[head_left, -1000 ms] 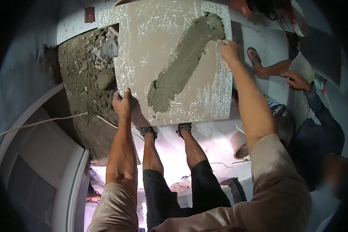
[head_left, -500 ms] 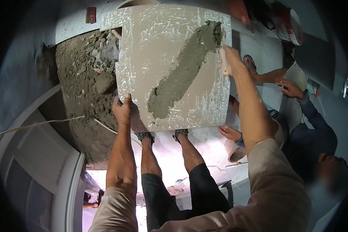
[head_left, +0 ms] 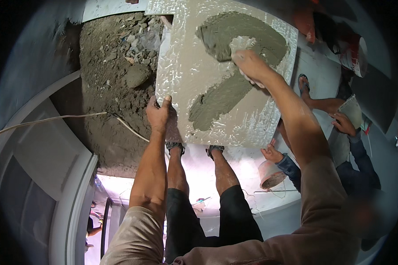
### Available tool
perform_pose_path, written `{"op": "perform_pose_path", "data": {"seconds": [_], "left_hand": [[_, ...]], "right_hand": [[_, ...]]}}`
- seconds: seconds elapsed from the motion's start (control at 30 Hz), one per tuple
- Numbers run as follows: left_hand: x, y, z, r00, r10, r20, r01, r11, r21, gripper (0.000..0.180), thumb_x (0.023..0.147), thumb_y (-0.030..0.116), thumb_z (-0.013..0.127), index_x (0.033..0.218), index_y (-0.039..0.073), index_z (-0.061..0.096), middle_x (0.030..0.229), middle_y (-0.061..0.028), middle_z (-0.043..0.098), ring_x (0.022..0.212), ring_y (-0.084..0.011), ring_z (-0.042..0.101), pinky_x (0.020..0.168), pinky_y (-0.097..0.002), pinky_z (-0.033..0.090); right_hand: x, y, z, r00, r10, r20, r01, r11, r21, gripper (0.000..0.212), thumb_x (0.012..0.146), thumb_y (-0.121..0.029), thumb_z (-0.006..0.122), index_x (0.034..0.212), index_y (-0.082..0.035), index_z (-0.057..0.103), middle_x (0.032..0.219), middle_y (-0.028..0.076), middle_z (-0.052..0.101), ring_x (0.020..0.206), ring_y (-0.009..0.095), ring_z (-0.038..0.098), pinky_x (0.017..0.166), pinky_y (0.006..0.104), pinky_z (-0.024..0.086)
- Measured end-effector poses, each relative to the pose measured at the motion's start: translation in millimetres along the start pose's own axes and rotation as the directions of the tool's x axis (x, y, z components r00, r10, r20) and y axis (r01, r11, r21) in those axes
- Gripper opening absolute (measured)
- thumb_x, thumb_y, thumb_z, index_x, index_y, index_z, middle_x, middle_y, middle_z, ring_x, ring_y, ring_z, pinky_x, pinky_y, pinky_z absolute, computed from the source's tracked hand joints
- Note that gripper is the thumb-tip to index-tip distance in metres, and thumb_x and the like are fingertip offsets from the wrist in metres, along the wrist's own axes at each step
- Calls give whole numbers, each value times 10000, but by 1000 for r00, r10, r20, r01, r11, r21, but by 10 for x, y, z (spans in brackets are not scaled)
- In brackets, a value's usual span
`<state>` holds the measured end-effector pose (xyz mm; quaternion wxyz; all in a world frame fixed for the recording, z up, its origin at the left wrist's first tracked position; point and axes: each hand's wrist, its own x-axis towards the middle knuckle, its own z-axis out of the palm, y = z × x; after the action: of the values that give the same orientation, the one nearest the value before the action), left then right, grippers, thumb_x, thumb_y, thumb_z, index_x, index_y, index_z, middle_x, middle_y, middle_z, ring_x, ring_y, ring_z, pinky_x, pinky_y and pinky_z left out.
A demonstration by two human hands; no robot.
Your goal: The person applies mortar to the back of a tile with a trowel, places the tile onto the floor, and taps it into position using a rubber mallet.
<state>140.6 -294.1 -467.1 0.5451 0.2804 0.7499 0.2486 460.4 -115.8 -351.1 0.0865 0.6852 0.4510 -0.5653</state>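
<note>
Mortar (head_left: 234, 84) could slump off the tilted floor tile (head_left: 194, 75). Left hand (head_left: 158, 115) pinches only its near-left corner while the right hand (head_left: 251, 65), fingers pressed together, smears wet mortar; a hard push could twist the tile loose.

White and red bucket (head_left: 353, 55), upper right

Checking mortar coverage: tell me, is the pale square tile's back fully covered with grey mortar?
No, grey mortar forms only a curved band; most of the pale square tile is bare.

The right hand (head_left: 251, 66) now sits on the tile's (head_left: 185, 79) upper middle, off its right edge, and the mortar (head_left: 234, 66) streak curves into an arc there.
</note>
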Motion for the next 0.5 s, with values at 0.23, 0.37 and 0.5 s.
{"op": "perform_pose_path", "data": {"seconds": [0.23,0.37,0.5], "left_hand": [[-31,119,-20,999,-38,-31,41,996,84,441,841,295,781,1122,-31,683,982,-151,746,884,-218,688,832,-337,516],[-39,136,-12,1000,-17,1,17,997,81,445,840,321,785,1101,-25,685,987,-132,740,883,-194,668,834,-327,509],[-13,-80,-44,997,-51,-62,61,982,180,584,804,395,797,1182,-30,662,1036,-199,727,953,-295,688,867,-377,516]], "right_hand": [[-456,199,186,948,-317,-12,248,763,-597,292,966,-292,564,1063,-35,662,976,220,686,929,413,665,822,497,523],[-191,0,28,935,-323,-150,124,691,-712,299,953,-291,568,1078,-38,665,1084,227,683,1032,436,648,903,521,515],[199,-425,-99,897,-292,-330,-29,708,-705,305,952,-298,569,1108,-57,671,1097,230,688,1071,437,642,919,517,513]]}}
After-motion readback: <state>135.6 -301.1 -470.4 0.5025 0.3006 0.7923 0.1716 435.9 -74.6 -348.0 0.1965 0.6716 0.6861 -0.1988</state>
